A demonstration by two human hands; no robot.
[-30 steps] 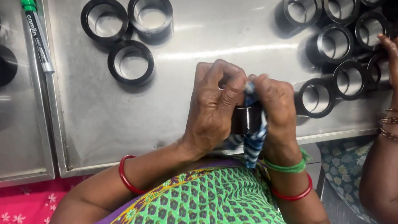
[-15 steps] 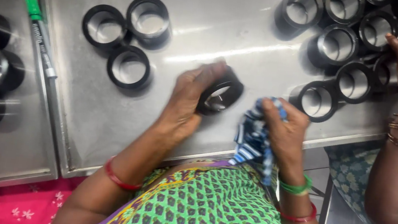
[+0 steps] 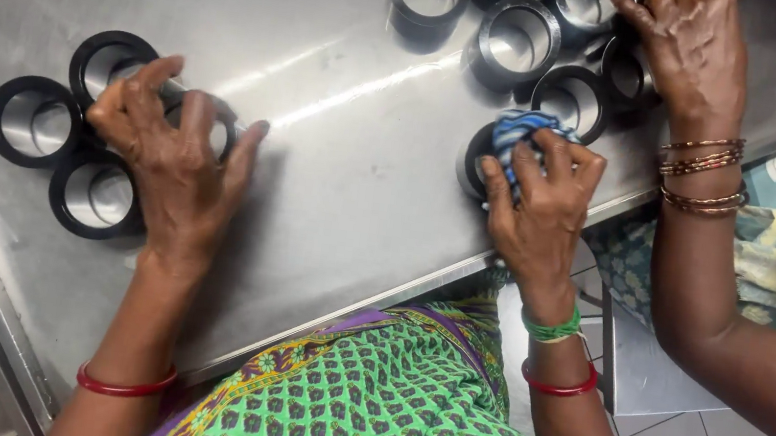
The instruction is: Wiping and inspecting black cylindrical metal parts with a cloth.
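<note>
Fingers (image 3: 186, 114) of the left hand (image 3: 172, 172) are spread and curled down over a black ring with a shiny metal bore (image 3: 212, 123), their tips touching its rim on the steel bench (image 3: 332, 191); the ring lies flat, bore pointing straight up, directly beneath the palm. It sits just beside three like rings: one (image 3: 111, 66) touching it at the far side, one (image 3: 33, 120) to the left, one (image 3: 95, 197) nearer the body. The right hand (image 3: 536, 217) has its fingers closed on a blue striped cloth (image 3: 527, 132), pressed against another black ring (image 3: 474, 160) lying by the bench's near edge (mostly hidden by the cloth). Beyond it stands a cluster of more rings (image 3: 518, 42). A co-worker's hand (image 3: 690, 48), bangles on the wrist, rests on that cluster, well apart from the left hand.
</note>
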